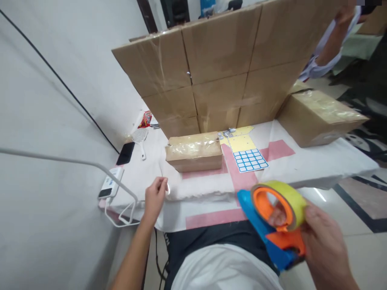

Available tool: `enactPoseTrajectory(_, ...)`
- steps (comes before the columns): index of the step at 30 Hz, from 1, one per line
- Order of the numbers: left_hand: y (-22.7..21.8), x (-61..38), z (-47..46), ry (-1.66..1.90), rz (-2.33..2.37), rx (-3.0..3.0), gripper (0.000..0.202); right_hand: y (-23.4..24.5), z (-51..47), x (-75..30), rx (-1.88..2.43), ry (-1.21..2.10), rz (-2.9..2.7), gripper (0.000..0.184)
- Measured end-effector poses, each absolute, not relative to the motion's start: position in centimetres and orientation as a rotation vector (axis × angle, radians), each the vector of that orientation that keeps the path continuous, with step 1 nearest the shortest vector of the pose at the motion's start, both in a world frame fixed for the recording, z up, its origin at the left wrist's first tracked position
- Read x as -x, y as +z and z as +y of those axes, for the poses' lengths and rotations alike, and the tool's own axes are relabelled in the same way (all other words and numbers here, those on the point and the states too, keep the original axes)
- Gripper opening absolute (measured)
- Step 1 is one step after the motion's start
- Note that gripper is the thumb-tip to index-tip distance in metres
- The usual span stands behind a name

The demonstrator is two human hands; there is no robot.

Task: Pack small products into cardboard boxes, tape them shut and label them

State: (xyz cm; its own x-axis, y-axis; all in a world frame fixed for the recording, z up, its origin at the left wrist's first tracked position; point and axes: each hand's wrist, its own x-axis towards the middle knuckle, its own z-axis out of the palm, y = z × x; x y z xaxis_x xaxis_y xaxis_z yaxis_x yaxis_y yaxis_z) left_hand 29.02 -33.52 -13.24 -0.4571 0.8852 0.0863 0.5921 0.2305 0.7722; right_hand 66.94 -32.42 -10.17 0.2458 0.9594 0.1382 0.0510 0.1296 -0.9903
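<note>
My right hand (322, 229) grips a blue and orange tape dispenser (272, 237) with a roll of yellowish tape (298, 203) on it, held in front of the table's near edge. My left hand (155, 195) is closed in a pinch over the front left of the table. A small pale, shiny bit shows by its fingertips, too small to name. Just beyond that hand lies a long cardboard box (195, 164) with clear tape over its top. A sheet of blue-bordered labels (250, 160) lies to the right of this box.
A large taped cardboard panel (220, 72) stands upright behind the box. Another box (320, 121) sits at the table's right end. At left are a black phone (125, 153), a white flyswatter-like object (141, 141) and a bent white rod (90, 163). A person's arm (331, 44) shows behind.
</note>
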Motion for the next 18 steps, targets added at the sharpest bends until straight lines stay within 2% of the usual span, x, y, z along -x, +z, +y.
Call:
enactPoseTrajectory(2, -11.8, -27.3, -33.0, 1.238, 2.093, -1.294, 0.025, -10.5, -30.9, -67.7, 1.205, 0.912, -0.921, 0.025)
enactPoseTrajectory(4, -10.3, -27.1, -31.9, 1.365, 2.001, -1.226, 0.025, -11.1, -27.4, -67.8, 1.109, 0.862, -0.844, 0.027)
enactPoseTrajectory(8, -7.8, -28.6, -28.9, 1.508, 1.789, -1.131, 0.025, -12.4, -16.3, -67.6, 0.975, 0.635, -0.884, 0.019)
enactPoseTrajectory(13, -6.3, -29.7, -25.8, 1.531, 1.651, -1.032, 0.033, -14.1, -3.9, -68.0, 1.223, 0.519, -0.899, 0.022)
enactPoseTrajectory(18, -5.2, -31.1, -23.1, 1.444, 1.684, -1.001, 0.029, -17.2, -0.7, -67.8, 1.274, 0.553, -0.944, 0.020)
